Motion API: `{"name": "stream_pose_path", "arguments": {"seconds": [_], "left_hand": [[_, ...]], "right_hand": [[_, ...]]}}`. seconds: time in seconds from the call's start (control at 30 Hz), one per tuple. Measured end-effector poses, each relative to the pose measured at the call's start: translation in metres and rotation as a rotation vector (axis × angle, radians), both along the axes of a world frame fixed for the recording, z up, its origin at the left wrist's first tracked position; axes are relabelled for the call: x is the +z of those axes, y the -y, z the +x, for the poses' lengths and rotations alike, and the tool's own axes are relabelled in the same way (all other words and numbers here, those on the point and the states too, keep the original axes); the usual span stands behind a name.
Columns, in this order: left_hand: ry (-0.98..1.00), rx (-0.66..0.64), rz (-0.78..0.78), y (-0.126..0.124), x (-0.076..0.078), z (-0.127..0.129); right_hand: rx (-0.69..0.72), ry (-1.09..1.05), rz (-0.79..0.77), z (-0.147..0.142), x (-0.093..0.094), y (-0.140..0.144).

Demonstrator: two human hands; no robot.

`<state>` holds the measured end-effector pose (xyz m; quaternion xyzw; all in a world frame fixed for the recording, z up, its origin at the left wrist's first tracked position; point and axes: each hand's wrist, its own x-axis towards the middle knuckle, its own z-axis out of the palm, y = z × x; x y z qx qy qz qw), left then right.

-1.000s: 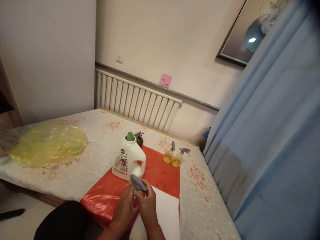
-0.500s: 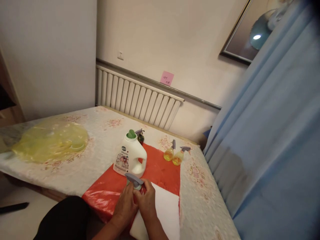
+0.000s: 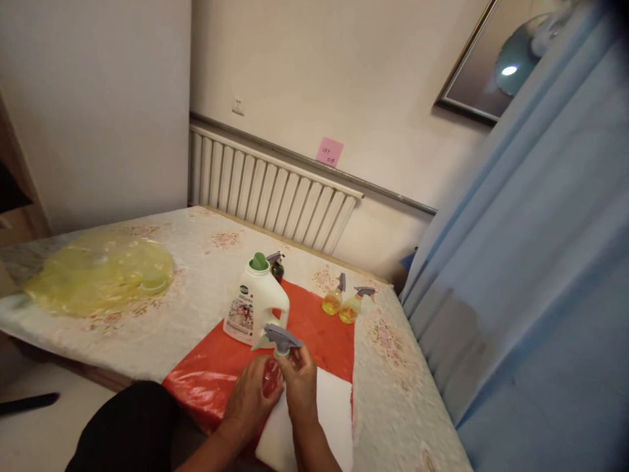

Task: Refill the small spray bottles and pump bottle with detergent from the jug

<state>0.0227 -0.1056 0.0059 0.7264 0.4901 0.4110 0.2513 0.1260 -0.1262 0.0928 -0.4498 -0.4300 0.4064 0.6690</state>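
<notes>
My left hand (image 3: 250, 396) is wrapped around the clear body of a spray bottle (image 3: 272, 378), through which red shows. My right hand (image 3: 301, 383) pinches the collar just under the bottle's grey trigger head (image 3: 282, 337). Whether the head is still joined to the body I cannot tell, as fingers cover the neck. Just beyond the hands stands a white jug (image 3: 268, 303) with a handle, a printed label and a green piece in its mouth. Under my right wrist lies a white sheet (image 3: 334, 406).
A red plastic sheet (image 3: 314, 328) lies beneath the jug. Two spray bottles with yellow liquid (image 3: 331, 301) stand to the right, and a dark spray bottle (image 3: 278, 270) is partly behind the jug. Left is a crumpled yellow plastic bag (image 3: 98, 275). A blue curtain (image 3: 531, 262) hangs right.
My right hand and the trigger head have moved up and to the right. More of the bottle body now shows between the hands.
</notes>
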Motion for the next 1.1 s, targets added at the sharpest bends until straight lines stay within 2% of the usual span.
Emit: {"name": "stream_pose_path", "arguments": {"seconds": [0.17, 0.3, 0.47, 0.57, 0.77, 0.87, 0.97, 1.1], "left_hand": [[-0.023, 0.030, 0.035, -0.002, -0.008, 0.002], [-0.023, 0.057, 0.023, -0.003, -0.013, 0.003], [-0.032, 0.041, 0.019, -0.004, -0.014, 0.003], [-0.017, 0.048, 0.028, -0.003, -0.013, 0.003], [-0.039, 0.008, -0.011, -0.001, -0.007, 0.001], [-0.043, 0.016, -0.006, -0.002, -0.008, 0.001], [-0.053, 0.034, 0.002, -0.002, -0.009, 0.001], [-0.055, 0.042, 0.025, -0.001, -0.009, 0.001]], "right_hand": [[-0.019, -0.088, 0.055, 0.006, 0.009, 0.003], [-0.097, -0.159, 0.080, 0.013, 0.010, 0.001], [-0.183, -0.077, 0.045, 0.018, 0.012, 0.004], [-0.129, 0.001, 0.028, 0.014, 0.015, 0.009], [-0.108, 0.017, 0.012, 0.011, 0.017, 0.012], [-0.060, -0.041, 0.028, 0.015, 0.014, 0.009], [-0.125, -0.132, 0.042, 0.027, 0.012, 0.002], [-0.317, -0.297, 0.039, 0.056, 0.004, -0.017]]}}
